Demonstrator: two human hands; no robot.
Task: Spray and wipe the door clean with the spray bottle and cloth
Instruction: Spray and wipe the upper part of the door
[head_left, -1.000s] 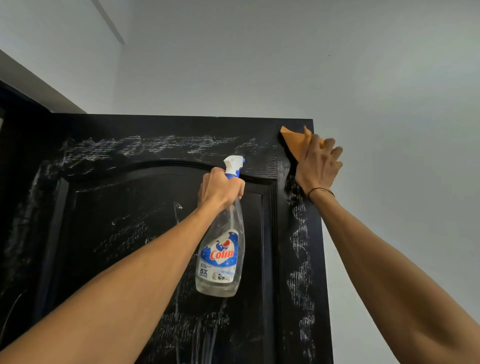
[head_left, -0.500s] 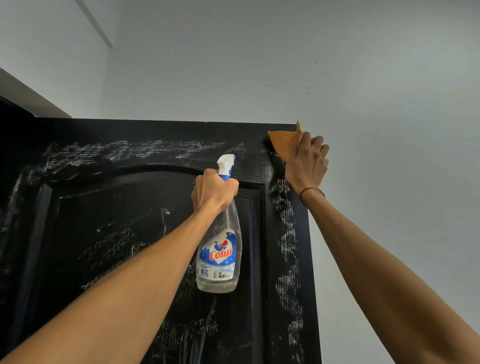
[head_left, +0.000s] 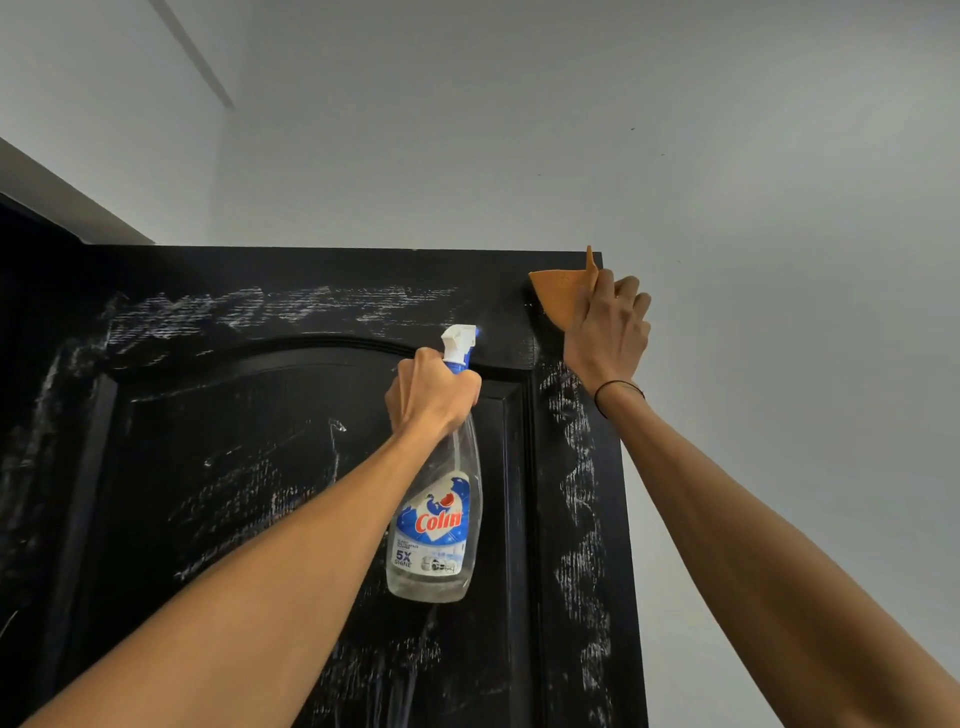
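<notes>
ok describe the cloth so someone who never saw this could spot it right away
Start at the black door and go to its top right corner. There the right hand presses the cloth against it. It is the only orange thing, unlike the clear spray bottle.

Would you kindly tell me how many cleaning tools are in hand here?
2: a spray bottle in the left hand, and a cloth under the right hand at the door's top corner.
</notes>
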